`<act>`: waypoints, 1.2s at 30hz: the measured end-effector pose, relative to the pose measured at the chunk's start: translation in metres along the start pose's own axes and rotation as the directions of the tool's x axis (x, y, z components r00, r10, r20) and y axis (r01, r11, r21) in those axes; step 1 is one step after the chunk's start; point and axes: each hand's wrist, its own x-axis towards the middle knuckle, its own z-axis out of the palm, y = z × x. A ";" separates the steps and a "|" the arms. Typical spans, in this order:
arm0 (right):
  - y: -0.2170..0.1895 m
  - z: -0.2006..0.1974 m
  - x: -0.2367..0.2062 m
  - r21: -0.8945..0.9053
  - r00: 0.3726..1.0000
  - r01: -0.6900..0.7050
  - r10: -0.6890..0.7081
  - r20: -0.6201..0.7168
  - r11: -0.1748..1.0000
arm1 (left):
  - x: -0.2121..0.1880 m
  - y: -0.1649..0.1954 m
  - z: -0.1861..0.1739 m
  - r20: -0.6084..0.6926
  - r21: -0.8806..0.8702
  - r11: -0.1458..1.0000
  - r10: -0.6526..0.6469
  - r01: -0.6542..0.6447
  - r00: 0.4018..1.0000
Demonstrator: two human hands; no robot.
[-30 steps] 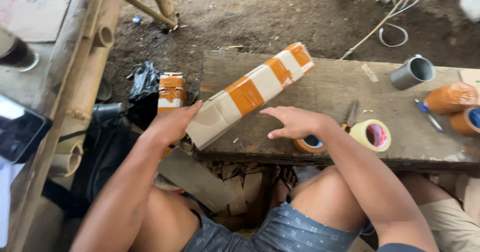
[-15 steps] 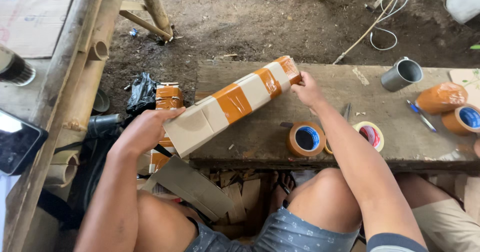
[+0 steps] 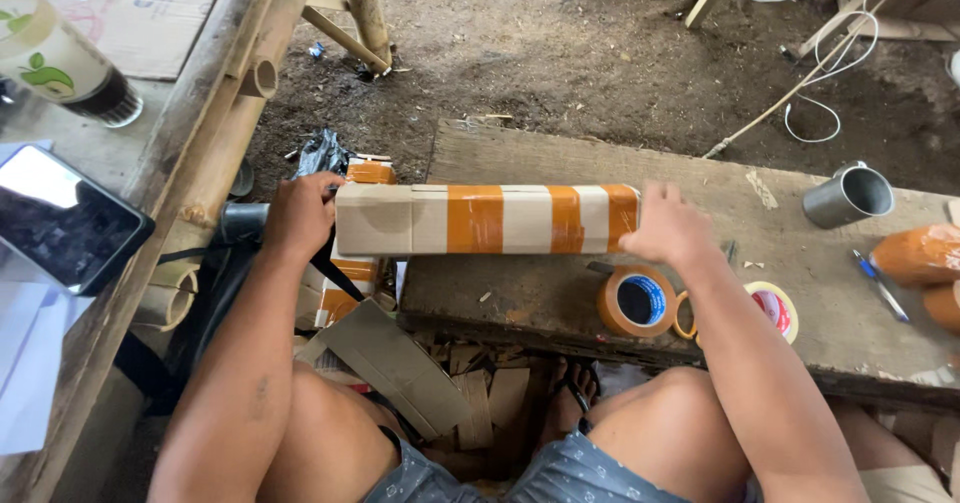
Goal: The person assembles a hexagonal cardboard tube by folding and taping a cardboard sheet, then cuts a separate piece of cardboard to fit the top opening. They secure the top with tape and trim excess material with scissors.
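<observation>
Nearest the camera, at the bottom of the frame, cardboard scraps point(image 3: 400, 373) lay on the ground between the person's knees. Just above them, at centre right, a brown tape roll point(image 3: 637, 301) and a lighter tape roll point(image 3: 775, 310) sat on the near edge of the wooden plank point(image 3: 700, 178). Across the middle of the frame the long cardboard box point(image 3: 485, 219), banded with orange tape, lay level on the plank, its left end overhanging. The left hand point(image 3: 297, 213) cupped that left end, fingers curled around it; the right hand point(image 3: 668, 228) pressed on the right end, fingers spread and bent over the top edge. The box looked light and fairly stiff, its taped bands probably slick, so the bare cardboard ends seemed the surest grip. Farther right stood a metal mug point(image 3: 848, 195).
</observation>
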 end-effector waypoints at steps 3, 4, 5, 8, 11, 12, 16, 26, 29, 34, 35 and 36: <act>-0.031 -0.002 -0.021 -0.235 0.909 0.357 -0.394 -0.136 0.904 | 0.001 -0.001 0.006 -0.094 -0.109 0.990 0.076 -0.086 0.993; -0.043 -0.001 -0.024 -0.264 0.901 0.380 -0.419 -0.110 0.887 | 0.002 0.001 0.008 -0.114 -0.058 0.995 0.070 -0.077 0.991; -0.054 0.000 -0.025 -0.293 0.893 0.403 -0.442 -0.081 0.867 | 0.002 0.003 0.009 -0.134 -0.007 0.998 0.064 -0.066 0.989; -0.067 -0.001 -0.021 -0.265 0.872 0.440 -0.479 -0.103 0.858 | 0.002 0.009 0.012 -0.159 -0.169 0.978 0.091 -0.118 0.983; -0.062 -0.004 -0.019 -0.219 0.859 0.429 -0.471 -0.201 0.876 | 0.000 0.009 0.014 -0.234 -0.081 0.951 0.274 -0.299 0.933; -0.060 -0.005 -0.019 -0.211 0.853 0.419 -0.463 -0.241 0.883 | -0.002 0.008 0.014 -0.294 -0.041 0.940 0.314 -0.340 0.903; -0.052 -0.012 -0.020 0.168 0.887 0.346 -0.263 -0.380 0.923 | -0.004 0.013 0.019 -0.314 -0.141 0.918 0.313 -0.370 0.896; -0.092 0.010 -0.027 0.968 0.838 -0.248 -0.510 0.194 -0.039 | -0.038 0.125 0.067 0.744 -0.585 0.547 0.067 0.599 0.665; -0.100 0.013 -0.031 0.964 0.816 -0.264 -0.544 0.197 -0.046 | -0.040 0.141 0.072 0.685 -0.675 0.433 0.066 0.597 0.726; -0.104 0.029 -0.028 0.974 0.876 0.002 -0.470 0.108 0.228 | -0.037 0.130 0.093 0.234 -0.713 0.700 0.173 0.048 0.957; -0.106 0.037 -0.026 0.972 0.869 0.070 -0.492 0.050 0.223 | -0.039 0.127 0.100 0.120 -0.656 0.747 0.241 -0.105 0.963; -0.107 0.046 -0.024 0.967 0.859 0.131 -0.513 -0.001 0.217 | -0.039 0.123 0.105 0.168 -0.644 0.761 0.231 -0.071 0.958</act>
